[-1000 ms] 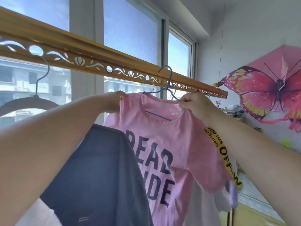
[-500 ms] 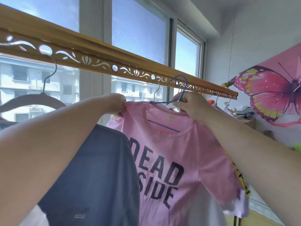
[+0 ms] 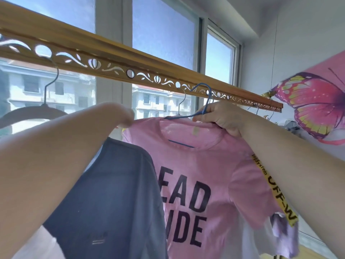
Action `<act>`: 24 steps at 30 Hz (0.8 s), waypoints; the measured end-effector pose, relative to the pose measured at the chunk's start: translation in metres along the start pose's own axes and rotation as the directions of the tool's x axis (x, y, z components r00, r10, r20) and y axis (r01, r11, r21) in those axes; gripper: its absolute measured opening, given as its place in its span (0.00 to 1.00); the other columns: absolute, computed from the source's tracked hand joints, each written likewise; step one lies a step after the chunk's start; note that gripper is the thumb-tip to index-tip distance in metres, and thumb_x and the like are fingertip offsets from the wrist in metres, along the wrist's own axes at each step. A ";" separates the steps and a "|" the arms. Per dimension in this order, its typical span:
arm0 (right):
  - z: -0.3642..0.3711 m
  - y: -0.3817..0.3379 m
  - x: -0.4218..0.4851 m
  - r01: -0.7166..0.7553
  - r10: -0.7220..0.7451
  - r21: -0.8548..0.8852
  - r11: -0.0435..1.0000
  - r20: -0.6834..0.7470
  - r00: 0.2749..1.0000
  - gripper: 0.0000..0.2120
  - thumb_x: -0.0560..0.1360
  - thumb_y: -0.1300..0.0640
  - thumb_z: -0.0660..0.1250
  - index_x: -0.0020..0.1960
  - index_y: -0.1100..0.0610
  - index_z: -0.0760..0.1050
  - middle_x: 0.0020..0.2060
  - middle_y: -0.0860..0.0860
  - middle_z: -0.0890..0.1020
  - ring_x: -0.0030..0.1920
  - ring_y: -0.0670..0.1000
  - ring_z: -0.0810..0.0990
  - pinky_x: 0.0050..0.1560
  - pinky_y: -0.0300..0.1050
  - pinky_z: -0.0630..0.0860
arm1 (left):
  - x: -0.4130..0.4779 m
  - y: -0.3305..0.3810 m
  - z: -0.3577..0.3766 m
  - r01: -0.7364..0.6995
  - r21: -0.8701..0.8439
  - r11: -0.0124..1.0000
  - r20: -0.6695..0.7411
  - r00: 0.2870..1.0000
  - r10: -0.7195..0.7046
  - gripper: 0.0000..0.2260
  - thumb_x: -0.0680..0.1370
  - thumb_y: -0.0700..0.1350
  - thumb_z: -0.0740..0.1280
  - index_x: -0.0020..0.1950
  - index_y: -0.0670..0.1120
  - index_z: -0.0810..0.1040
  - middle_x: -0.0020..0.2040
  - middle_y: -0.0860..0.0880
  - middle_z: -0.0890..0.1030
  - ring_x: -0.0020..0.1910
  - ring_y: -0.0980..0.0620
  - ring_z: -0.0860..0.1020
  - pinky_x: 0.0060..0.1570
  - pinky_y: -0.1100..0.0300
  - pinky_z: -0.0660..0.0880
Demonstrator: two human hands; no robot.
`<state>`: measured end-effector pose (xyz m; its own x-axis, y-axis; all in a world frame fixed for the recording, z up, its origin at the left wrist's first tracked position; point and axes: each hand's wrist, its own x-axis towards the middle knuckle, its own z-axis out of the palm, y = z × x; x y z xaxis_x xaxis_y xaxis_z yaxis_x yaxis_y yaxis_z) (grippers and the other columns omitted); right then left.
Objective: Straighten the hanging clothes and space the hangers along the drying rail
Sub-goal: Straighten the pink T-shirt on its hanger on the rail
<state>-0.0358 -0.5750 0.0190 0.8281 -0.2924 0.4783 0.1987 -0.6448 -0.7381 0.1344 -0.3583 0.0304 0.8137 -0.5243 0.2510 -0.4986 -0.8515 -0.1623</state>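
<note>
Above you the wooden drying rail (image 3: 115, 58) runs down to the right, its cut-out holes lining the lower edge. The pink T-shirt (image 3: 201, 174) hangs just under it on a blue wire hanger (image 3: 203, 107), front facing you, dark letters showing. A dark navy shirt (image 3: 112, 193) overlaps its near side. Your left hand (image 3: 121, 116) pinches the pink shoulder seam; your right hand (image 3: 222, 118) is closed around the hanger beside the collar. The blue hook sits at the rail's edge; whether it is seated I cannot tell. A grey hanger (image 3: 33, 113) hangs well apart at your left.
</note>
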 end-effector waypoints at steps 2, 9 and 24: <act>0.003 -0.004 0.002 -0.002 0.002 0.016 1.000 0.020 1.000 0.04 0.71 0.65 0.72 0.46 0.63 0.81 0.24 0.50 0.73 0.24 0.45 0.68 0.33 0.37 0.68 | -0.005 0.002 -0.003 -0.042 0.117 0.992 -0.023 0.999 0.045 0.20 0.79 0.37 0.54 0.70 0.44 0.70 0.64 0.45 0.76 0.60 0.47 0.76 0.60 0.56 0.73; 0.027 -0.025 0.011 0.001 0.000 -0.015 1.000 0.037 0.999 0.02 0.72 0.66 0.70 0.44 0.64 0.78 0.23 0.52 0.69 0.22 0.45 0.64 0.24 0.35 0.59 | -0.023 -0.006 -0.020 0.033 0.115 0.993 0.164 0.985 -0.052 0.13 0.77 0.38 0.58 0.61 0.43 0.74 0.40 0.48 0.75 0.33 0.54 0.73 0.36 0.63 0.74; 0.110 -0.072 0.020 0.221 -0.215 -0.172 0.960 0.052 0.975 0.14 0.79 0.55 0.62 0.41 0.60 0.80 0.27 0.50 0.69 0.26 0.47 0.64 0.29 0.39 0.61 | -0.035 -0.052 -0.020 0.202 0.290 0.935 0.079 0.969 -0.234 0.17 0.77 0.45 0.65 0.65 0.42 0.74 0.56 0.45 0.78 0.56 0.46 0.78 0.61 0.54 0.74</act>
<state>0.0242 -0.4567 0.0293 0.7922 -0.1095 0.6003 0.2836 -0.8050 -0.5211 0.1260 -0.2962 0.0487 0.9289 -0.3081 0.2055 -0.2151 -0.9005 -0.3779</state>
